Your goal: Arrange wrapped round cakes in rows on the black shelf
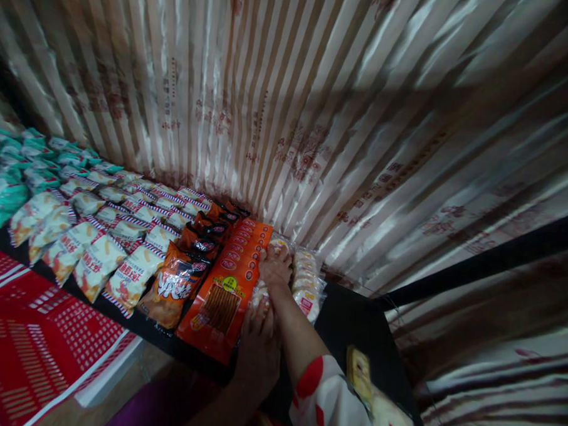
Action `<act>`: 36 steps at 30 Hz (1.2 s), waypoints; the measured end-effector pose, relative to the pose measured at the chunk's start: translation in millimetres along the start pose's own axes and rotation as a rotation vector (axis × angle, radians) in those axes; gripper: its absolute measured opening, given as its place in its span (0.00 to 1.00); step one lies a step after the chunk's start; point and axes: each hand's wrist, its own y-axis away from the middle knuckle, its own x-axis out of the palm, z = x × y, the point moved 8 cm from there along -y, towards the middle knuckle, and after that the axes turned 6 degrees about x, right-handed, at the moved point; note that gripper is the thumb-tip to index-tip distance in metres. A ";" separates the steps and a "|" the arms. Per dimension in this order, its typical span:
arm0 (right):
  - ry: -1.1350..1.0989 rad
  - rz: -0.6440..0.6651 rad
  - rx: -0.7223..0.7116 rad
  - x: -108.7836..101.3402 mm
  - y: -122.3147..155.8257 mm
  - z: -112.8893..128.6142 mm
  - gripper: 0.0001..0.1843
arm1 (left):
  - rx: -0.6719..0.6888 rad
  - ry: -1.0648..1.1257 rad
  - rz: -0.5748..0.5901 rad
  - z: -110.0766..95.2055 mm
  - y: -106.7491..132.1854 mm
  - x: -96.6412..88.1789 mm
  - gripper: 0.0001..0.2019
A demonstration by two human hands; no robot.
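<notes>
Left hand (261, 341) and right hand (276, 272), both on crinkly clear-plastic packaging (279, 243) with pale rounds, pack count hidden; can't tell if fingers clamp. It lies on black table (350, 316), beside one flat, glossy, rectangular orange packet (244, 261). One red perforated basket (47, 347), lower left.

The light is dim — glare streaks the striped curtain (274, 106), shadow crosses it, edges blur.
</notes>
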 end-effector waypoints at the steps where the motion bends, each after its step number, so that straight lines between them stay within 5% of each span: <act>1: -0.011 0.023 -0.004 -0.1 -0.5 0.1 0.27 | 0.003 -0.004 -0.003 -0.3 1.1 0.8 0.24; 6: -0.094 0.069 -0.027 -7.3 0.5 1.8 0.30 | 0.022 0.017 0.002 -1.3 1.4 -1.1 0.23; 13: -0.095 -0.139 -0.237 -24.3 26.8 5.9 0.26 | -0.033 0.122 0.100 0.9 -3.1 -3.9 0.23; 20: -0.259 -0.204 -0.462 -28.8 73.2 -4.8 0.22 | -0.009 0.258 -0.032 -1.7 -6.6 -20.7 0.21; 26: -0.452 -0.198 -0.439 -32.3 89.8 -35.2 0.22 | 0.000 0.330 -0.217 -1.8 -6.5 -48.8 0.18; 31: -0.469 -0.205 -0.379 -32.3 91.1 -47.0 0.23 | -0.097 0.381 -0.246 16.6 -13.2 -71.3 0.15; 36: -0.440 -0.210 -0.452 -31.8 100.2 -37.6 0.24 | -0.224 0.263 -0.122 61.2 -33.8 -71.0 0.14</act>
